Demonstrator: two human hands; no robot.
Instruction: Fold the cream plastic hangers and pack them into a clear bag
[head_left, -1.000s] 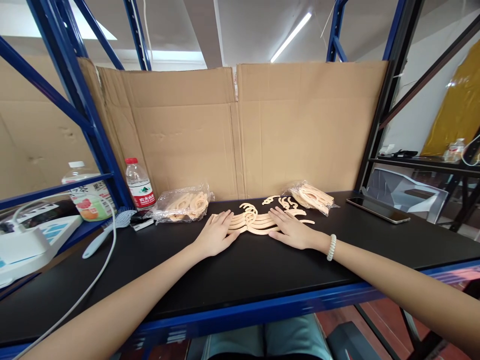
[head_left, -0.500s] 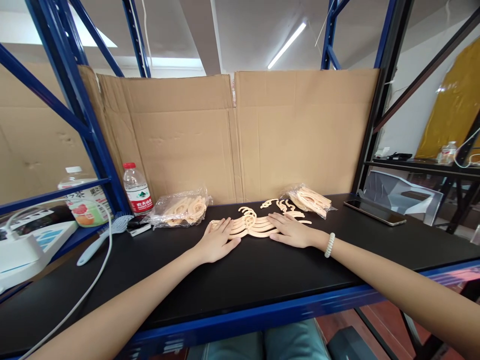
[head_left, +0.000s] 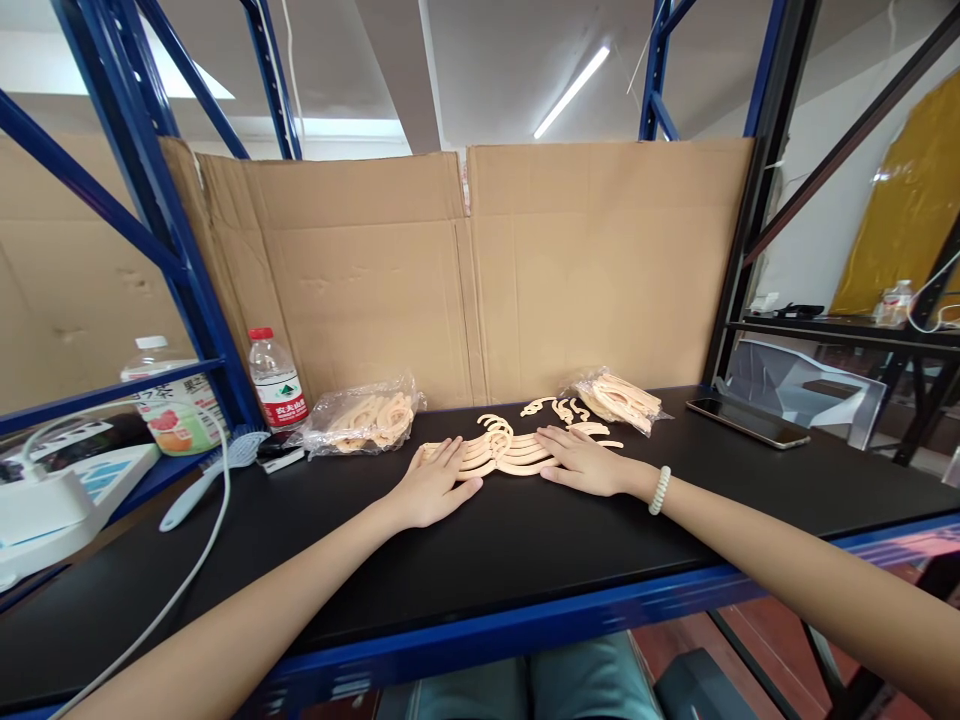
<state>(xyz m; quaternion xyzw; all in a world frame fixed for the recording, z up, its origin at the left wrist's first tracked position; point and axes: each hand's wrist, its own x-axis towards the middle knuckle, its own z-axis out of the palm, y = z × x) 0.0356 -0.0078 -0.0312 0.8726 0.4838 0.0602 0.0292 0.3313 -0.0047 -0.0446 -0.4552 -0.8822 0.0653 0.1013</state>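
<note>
Left hand (head_left: 435,485) and right hand (head_left: 583,462) lie flat, fingers open, on either end of the fanned curved wooden pieces (head_left: 510,452) on the black bench (head_left: 525,545), seemingly gathering them; lifting any would need fingertips under an edge

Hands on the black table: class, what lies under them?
A fanned stack of flat, pale curved pieces lies under the left hand and right hand. Its ends are hidden beneath the palms.
</note>
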